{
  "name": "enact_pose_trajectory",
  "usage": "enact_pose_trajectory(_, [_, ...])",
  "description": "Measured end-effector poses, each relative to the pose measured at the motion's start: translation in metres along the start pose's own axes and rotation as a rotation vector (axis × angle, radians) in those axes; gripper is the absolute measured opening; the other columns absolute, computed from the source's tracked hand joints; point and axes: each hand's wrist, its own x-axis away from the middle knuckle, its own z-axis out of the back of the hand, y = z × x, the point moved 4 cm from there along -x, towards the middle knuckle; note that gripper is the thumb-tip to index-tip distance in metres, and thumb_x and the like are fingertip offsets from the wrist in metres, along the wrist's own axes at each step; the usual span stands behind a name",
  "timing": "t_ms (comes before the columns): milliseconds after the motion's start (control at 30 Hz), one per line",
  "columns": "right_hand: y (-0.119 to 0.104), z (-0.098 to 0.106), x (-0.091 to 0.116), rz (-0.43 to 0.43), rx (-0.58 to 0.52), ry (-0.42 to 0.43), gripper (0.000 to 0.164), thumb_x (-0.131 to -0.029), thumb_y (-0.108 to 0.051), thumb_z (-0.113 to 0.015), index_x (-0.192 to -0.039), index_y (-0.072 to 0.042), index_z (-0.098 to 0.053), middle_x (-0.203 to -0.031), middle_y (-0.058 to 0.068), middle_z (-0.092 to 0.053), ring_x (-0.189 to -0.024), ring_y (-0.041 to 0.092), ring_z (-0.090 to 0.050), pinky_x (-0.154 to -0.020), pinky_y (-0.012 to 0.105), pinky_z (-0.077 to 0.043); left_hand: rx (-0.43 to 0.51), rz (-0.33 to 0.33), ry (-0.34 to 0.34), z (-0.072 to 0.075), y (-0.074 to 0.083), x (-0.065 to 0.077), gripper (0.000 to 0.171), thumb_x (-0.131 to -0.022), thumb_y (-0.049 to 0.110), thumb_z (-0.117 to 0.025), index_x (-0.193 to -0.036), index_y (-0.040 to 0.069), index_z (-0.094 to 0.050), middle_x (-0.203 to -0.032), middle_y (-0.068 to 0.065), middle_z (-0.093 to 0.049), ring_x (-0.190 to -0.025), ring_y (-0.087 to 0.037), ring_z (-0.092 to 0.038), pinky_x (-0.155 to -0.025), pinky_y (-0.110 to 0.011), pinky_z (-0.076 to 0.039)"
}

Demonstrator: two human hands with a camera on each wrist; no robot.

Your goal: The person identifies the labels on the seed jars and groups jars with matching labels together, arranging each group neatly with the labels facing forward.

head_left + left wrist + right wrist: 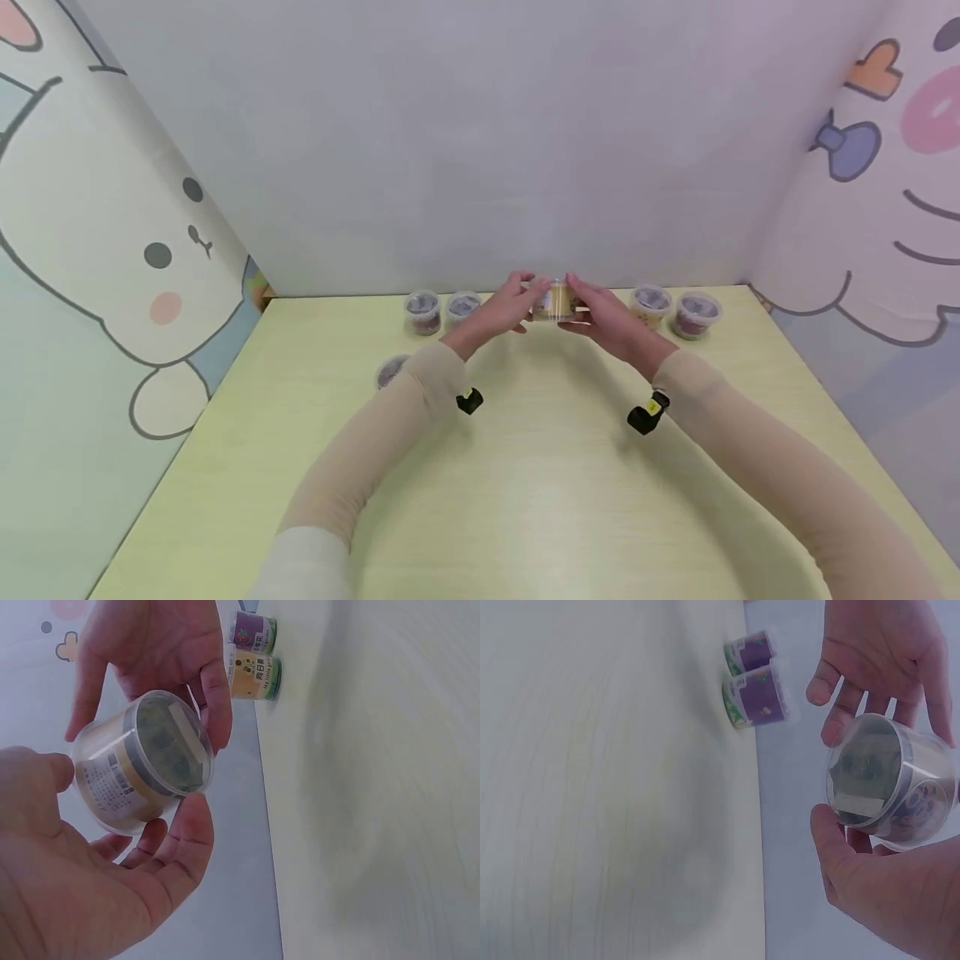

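Observation:
A clear plastic tub (555, 302) with a yellow-orange printed label and a dark, see-through end is held up near the table's back edge. My left hand (512, 307) grips it from the left; in the left wrist view its thumb and fingers curl round the tub (124, 776). From the other side my right hand (606, 318) holds the same tub, thumb on top and fingers beneath. In the right wrist view, the right hand (900, 889) spans the tub (922, 776) from below, its thumb partly hidden.
Two tubs, one yellow-labelled (650, 305) and one purple-labelled (696, 315), stand to the right. Two more tubs (422, 312) (462, 307) are at the back left, and another tub (392, 372) is partly behind the left sleeve. A pale wall (480, 167) rises behind the table (525, 500).

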Motion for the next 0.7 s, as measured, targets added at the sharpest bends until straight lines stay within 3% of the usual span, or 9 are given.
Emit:
enact_pose_trajectory(200, [-0.003,-0.017,0.005,0.044,-0.078,-0.062,0.071,-0.104,-0.055,-0.044,-0.149,-0.002,-0.034,-0.135,0.014,-0.04,-0.124,0.028,-0.048,-0.114,0.049,-0.037,0.02,-0.015,0.016,0.012,0.002,0.018,0.077,-0.104,0.06,-0.04,-0.157,0.008,-0.021,-0.141,-0.016,-0.047,-0.111,-0.033,-0.057,-0.091,-0.052,-0.055])
enact_pose_trajectory(400, [0.001,-0.032,0.011,0.069,-0.068,-0.152,0.071,-0.106,-0.053,-0.04,-0.152,0.001,-0.032,-0.14,0.016,-0.039,-0.127,0.029,-0.048,-0.114,0.05,-0.037,0.112,-0.004,0.013,0.02,0.0,0.039,0.064,-0.108,0.051,-0.037,-0.156,0.01,-0.025,-0.138,-0.015,-0.047,-0.108,-0.032,-0.059,-0.09,-0.051,-0.055])
enact_pose_trajectory(500, [0.004,-0.038,0.011,0.065,-0.041,-0.18,0.069,-0.108,-0.051,-0.039,-0.152,0.001,-0.032,-0.142,0.017,-0.041,-0.128,0.029,-0.048,-0.114,0.05,-0.038,0.107,0.003,0.007,0.022,-0.003,0.047,0.063,-0.109,0.05,-0.036,-0.157,0.01,-0.025,-0.138,-0.014,-0.048,-0.111,-0.033,-0.059,-0.09,-0.052,-0.055])
enact_pose_trajectory(700, [0.01,-0.043,0.007,0.048,-0.03,-0.18,0.068,-0.108,-0.051,-0.04,-0.152,0.001,-0.035,-0.141,0.017,-0.044,-0.129,0.028,-0.048,-0.113,0.05,-0.039,0.065,-0.001,0.013,0.023,-0.013,0.048,0.065,-0.107,0.055,-0.039,-0.155,0.013,-0.03,-0.135,-0.014,-0.053,-0.116,-0.039,-0.059,-0.084,-0.043,-0.056])
